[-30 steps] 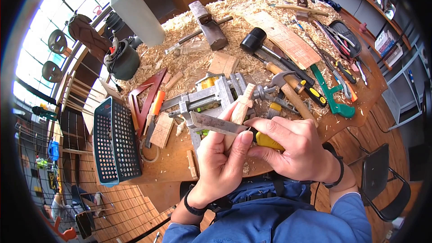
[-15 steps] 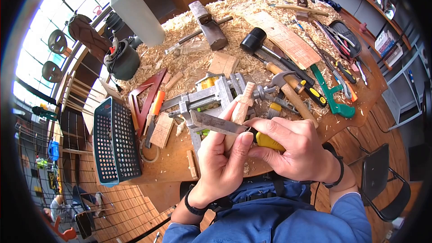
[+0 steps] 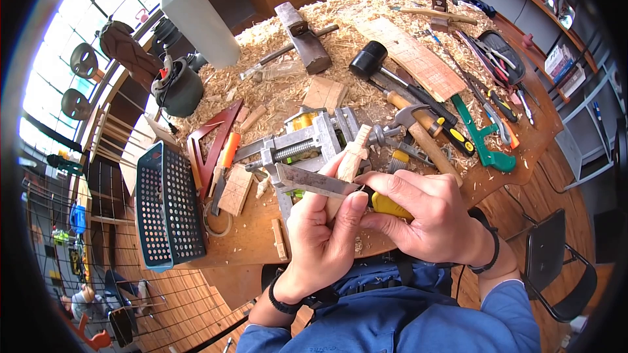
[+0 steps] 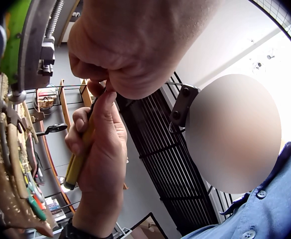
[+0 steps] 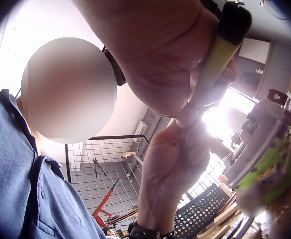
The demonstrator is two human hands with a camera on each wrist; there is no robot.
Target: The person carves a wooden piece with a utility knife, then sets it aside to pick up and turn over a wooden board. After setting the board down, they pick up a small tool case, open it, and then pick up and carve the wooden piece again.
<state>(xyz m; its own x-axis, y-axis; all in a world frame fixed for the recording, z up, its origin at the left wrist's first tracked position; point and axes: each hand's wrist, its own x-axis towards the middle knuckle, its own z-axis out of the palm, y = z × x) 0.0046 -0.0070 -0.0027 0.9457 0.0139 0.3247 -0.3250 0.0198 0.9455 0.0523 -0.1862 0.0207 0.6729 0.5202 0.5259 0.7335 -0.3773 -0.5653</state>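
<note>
In the head view my left hand (image 3: 320, 242) holds a small carved wooden piece (image 3: 353, 160), its narrow knobbed end pointing up and away from me. My right hand (image 3: 432, 212) grips the yellow handle (image 3: 390, 204) of a carving knife, whose flat grey blade (image 3: 317, 180) points left across the wood. The left thumb lies against the blade close to the handle. Both hands meet at the knife. From the left wrist, the yellow-and-black knife handle (image 4: 78, 159) shows in the curled right fingers. The wood's lower end is hidden in the left palm.
Just beyond the hands is a metal vise (image 3: 288, 150). A perforated basket (image 3: 171, 209) stands left, near a red set square (image 3: 212, 144). Rightward lie a claw hammer (image 3: 428, 140), a rubber mallet (image 3: 368, 57) and a green-handled saw (image 3: 481, 134). Wood shavings (image 3: 261, 46) cover the far bench.
The carved piece has tipped very slightly, its narrow end a little lower. Both hands and the knife stay almost where they were.
</note>
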